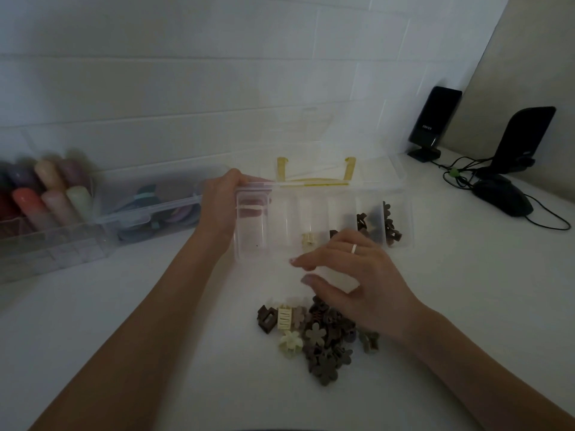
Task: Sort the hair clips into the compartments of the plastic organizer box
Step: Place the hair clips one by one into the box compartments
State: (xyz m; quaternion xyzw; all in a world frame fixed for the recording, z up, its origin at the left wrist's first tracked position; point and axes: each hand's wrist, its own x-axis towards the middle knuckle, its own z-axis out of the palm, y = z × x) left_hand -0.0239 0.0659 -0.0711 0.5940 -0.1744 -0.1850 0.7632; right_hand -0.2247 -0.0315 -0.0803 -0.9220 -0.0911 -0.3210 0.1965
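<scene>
I see the clear plastic organizer box (pixel 320 225) lying open on the white desk (pixel 155 321). My left hand (pixel 222 206) grips its left end. My right hand (pixel 357 275) hovers relaxed and empty over its near edge. A pile of hair clips (pixel 317 337) lies just before the box; a cream clip (pixel 308 238) and dark clips (pixel 390 225) sit in its compartments.

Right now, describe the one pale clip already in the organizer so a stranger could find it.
Find the clear organizer box at the back of the white table. In a middle compartment, just beyond the right hand, sits a cream clip. The clips in the compartments to its right are all dark brown.
</scene>
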